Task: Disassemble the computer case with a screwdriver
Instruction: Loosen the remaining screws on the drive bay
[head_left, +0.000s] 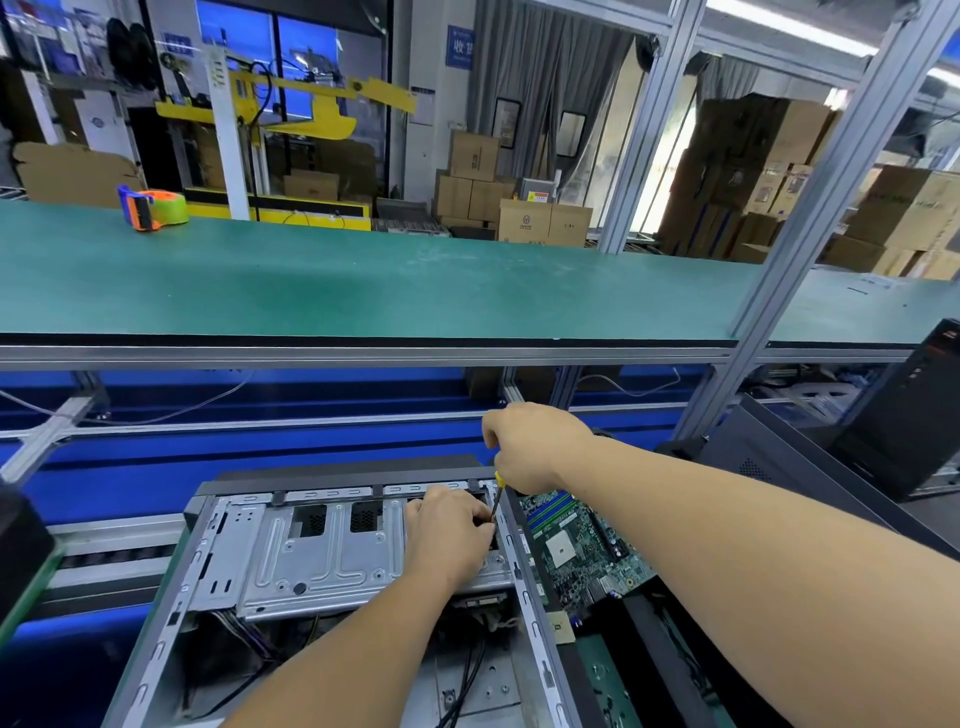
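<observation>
Tape dispenser on green bench

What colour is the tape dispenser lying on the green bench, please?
The tape dispenser is orange and blue, holding a green roll; the head view shows it.

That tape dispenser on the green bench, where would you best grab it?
Probably by the blue and orange handle at the left end of the tape dispenser, coming from above and the near side. The green roll bulges at the right; the handle looks narrower and easier to wrap fingers around.
</observation>
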